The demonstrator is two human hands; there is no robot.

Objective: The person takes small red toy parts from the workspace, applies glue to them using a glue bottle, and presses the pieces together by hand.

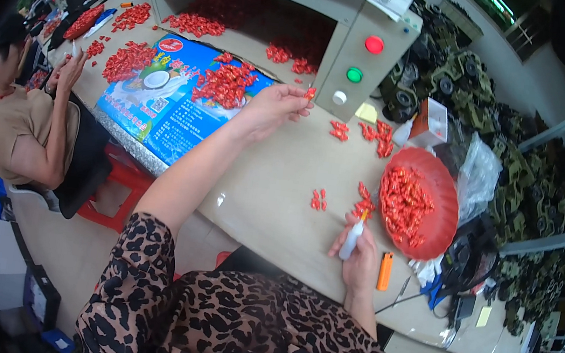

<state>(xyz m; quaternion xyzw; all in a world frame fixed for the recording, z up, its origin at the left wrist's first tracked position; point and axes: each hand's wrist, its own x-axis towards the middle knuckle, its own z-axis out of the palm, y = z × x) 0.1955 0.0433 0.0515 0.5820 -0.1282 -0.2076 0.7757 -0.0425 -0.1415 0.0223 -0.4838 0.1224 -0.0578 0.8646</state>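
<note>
My left hand (278, 111) reaches out in front of the machine's opening, its fingertips pinched on a small glossy red piece (309, 94). Lower and to the right, my right hand (362, 260) grips a small white squeeze bottle (353, 241) with a yellow-orange tip pointing up. Close to that tip lie a few red pieces (364, 205), and another little group (319, 199) rests left of them. A red scalloped bowl (440, 227) heaped with the same pieces stands just right of my right hand. More red pieces (339, 130) lie below the machine's buttons.
A beige machine (378, 26) with coloured buttons spans the table's back. Red piles (227, 85) sit on a blue printed sheet (177, 118). An orange lighter (384, 271) lies near the front edge. Dark green parts (543, 180) are heaped at right. A co-worker (25, 120) sits at left.
</note>
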